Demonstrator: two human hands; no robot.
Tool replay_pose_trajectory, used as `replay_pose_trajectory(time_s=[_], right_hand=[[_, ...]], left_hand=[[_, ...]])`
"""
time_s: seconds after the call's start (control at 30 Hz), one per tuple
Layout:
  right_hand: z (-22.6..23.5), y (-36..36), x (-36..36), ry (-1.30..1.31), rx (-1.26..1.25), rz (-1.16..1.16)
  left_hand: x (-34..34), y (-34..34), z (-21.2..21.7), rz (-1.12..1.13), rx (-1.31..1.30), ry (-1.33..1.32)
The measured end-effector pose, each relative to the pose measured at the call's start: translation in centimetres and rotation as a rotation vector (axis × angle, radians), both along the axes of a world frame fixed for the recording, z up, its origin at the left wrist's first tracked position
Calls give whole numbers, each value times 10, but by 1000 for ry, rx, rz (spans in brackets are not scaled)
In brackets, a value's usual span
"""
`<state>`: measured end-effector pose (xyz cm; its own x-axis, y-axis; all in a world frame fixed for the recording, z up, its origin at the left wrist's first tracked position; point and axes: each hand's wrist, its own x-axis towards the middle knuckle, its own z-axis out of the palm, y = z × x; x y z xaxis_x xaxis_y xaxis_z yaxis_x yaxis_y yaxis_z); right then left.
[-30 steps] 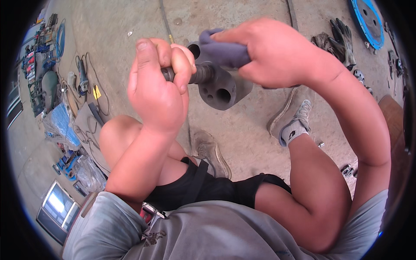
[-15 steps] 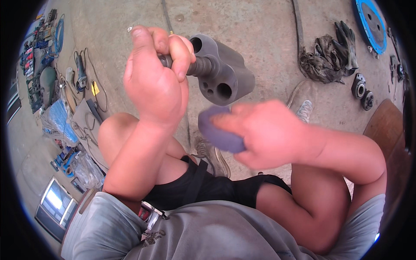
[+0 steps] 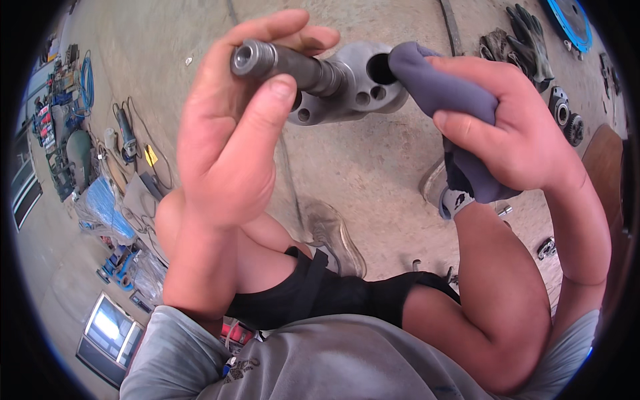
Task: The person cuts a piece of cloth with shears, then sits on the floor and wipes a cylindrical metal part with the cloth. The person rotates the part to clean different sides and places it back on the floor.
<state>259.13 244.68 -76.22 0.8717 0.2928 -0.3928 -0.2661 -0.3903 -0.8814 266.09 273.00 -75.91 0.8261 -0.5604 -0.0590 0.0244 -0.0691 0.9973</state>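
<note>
A grey metal shaft (image 3: 290,68) with a hollow, grooved end runs into a rounded metal block (image 3: 357,57) with several round holes in its face. My left hand (image 3: 223,150) holds the shaft loosely, thumb on the near side and fingers stretched along the far side. In my right hand (image 3: 530,137) is a bunched purple-grey cloth (image 3: 460,97), gripped between thumb and fingers. The cloth's tip is at the rim of the block's large right-hand hole; whether it enters the hole is hard to see. Shaft and block are held up above the floor.
Dark work gloves (image 3: 533,47) lie on the concrete floor at far right, near a blue-rimmed disc (image 3: 573,27) and a small gear (image 3: 573,130). A corded power tool (image 3: 125,137) and plastic-wrapped blue items (image 3: 107,207) are at left. My shoe (image 3: 337,233) stands below the block.
The shaft and block have turned, bringing the hollow end and the holed face toward me. My left fingers have loosened. My right hand has carried the cloth up and right to the block.
</note>
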Motion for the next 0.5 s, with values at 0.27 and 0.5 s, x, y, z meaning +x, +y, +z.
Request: replay_pose_trajectory(time_s=[0.27,0.5], right_hand=[[-25,25,-4,-338,-23,-144],[-24,37,-6,-400,-352,-14]], left_hand=[[6,-10,-4,100,77,-101],[1,-25,-7,246,156,-170]])
